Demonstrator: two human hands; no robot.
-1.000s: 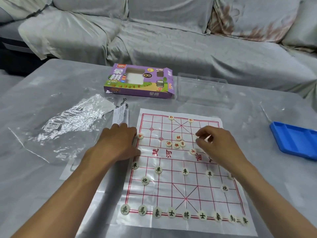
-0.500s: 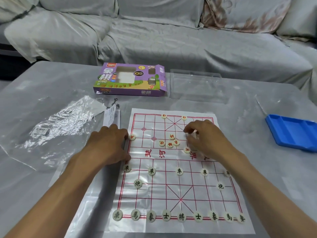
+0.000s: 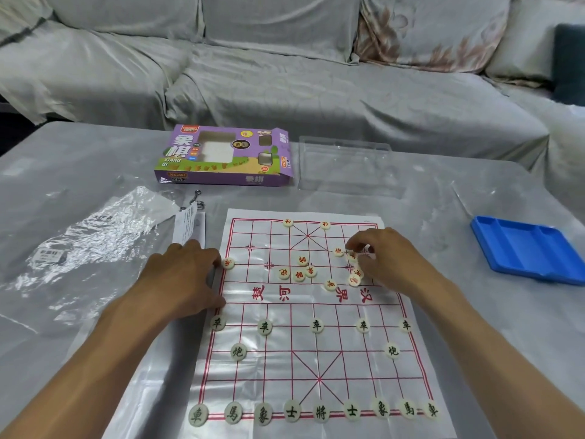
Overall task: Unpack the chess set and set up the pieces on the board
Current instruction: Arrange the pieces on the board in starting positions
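A paper xiangqi board [image 3: 316, 359] lies flat on the table. Black-lettered pieces [image 3: 320, 412] fill the near rows in order. Red-lettered pieces [image 3: 299, 275] lie loose in a cluster past the river; two [image 3: 287, 222] stand on the far row, one [image 3: 228, 263] at the left edge, one [image 3: 338, 251] beside my right fingers. My left hand [image 3: 183, 280] rests on the board's left edge, holding nothing. My right hand [image 3: 392, 258] hovers over the far right squares, fingertips curled down and pinching a red piece [image 3: 352, 256]; two more red pieces [image 3: 355, 279] sit under its thumb.
The purple game box [image 3: 221, 156] and a clear plastic insert [image 3: 345, 166] lie beyond the board. A crumpled clear bag [image 3: 95, 236], a paper slip [image 3: 186, 226] and a keyring [image 3: 198, 201] are to the left. A blue tray [image 3: 525, 251] lies at right. A covered sofa [image 3: 316, 74] runs behind.
My right hand moved from the board's middle toward the far right squares, and a red piece now stands left of its fingers. My left hand stayed on the board's edge.
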